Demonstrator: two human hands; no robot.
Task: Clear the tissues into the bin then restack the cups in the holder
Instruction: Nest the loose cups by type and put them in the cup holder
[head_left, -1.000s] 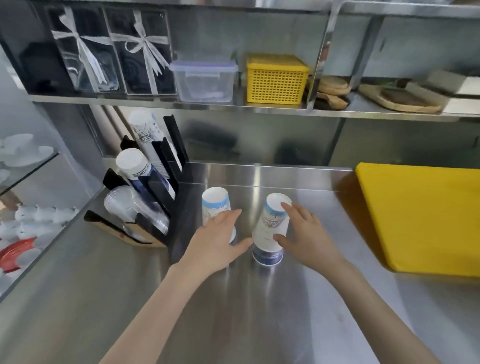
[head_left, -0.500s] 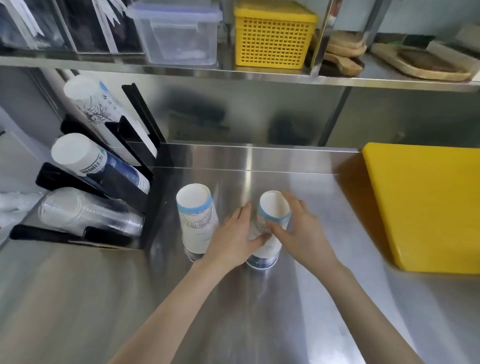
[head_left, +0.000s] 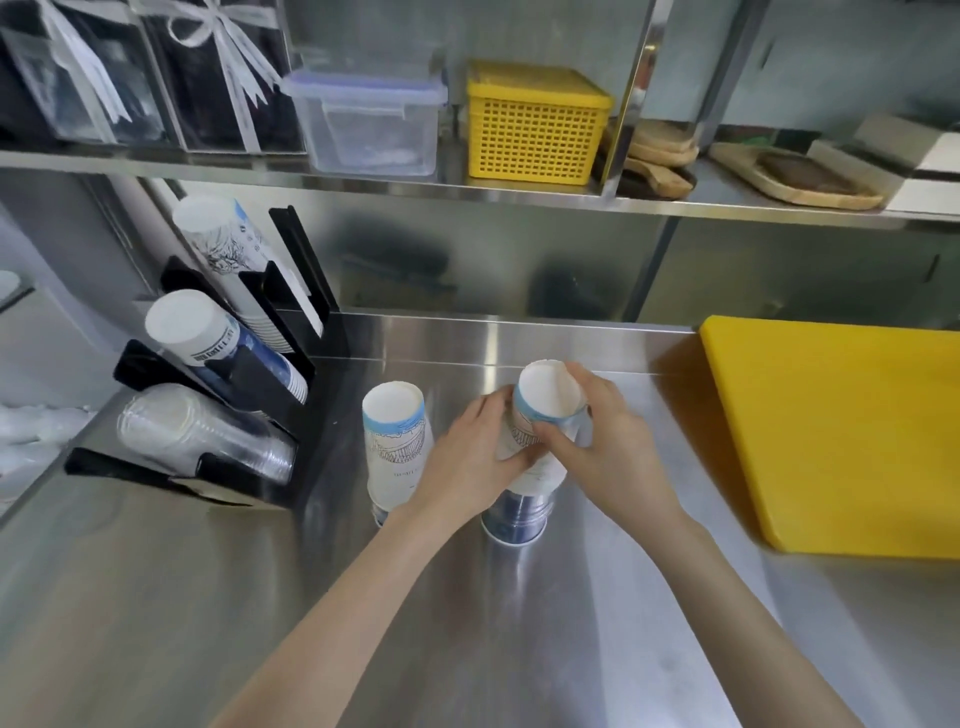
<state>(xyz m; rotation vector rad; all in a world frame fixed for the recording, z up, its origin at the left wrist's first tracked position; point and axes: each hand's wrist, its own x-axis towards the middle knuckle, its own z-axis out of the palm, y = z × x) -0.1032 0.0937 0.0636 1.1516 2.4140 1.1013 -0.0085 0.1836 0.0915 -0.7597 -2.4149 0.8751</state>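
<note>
Both hands now clasp the right cup stack, frame centre. Left hand and right hand wrap it; left cup stack untouched.

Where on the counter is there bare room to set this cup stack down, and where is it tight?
The steel counter is bare in front of the cup holder, and between the right hand and the yellow board. It is crowded where the left hand sits between the held cup stack and the second stack, close beside the holder.
</note>
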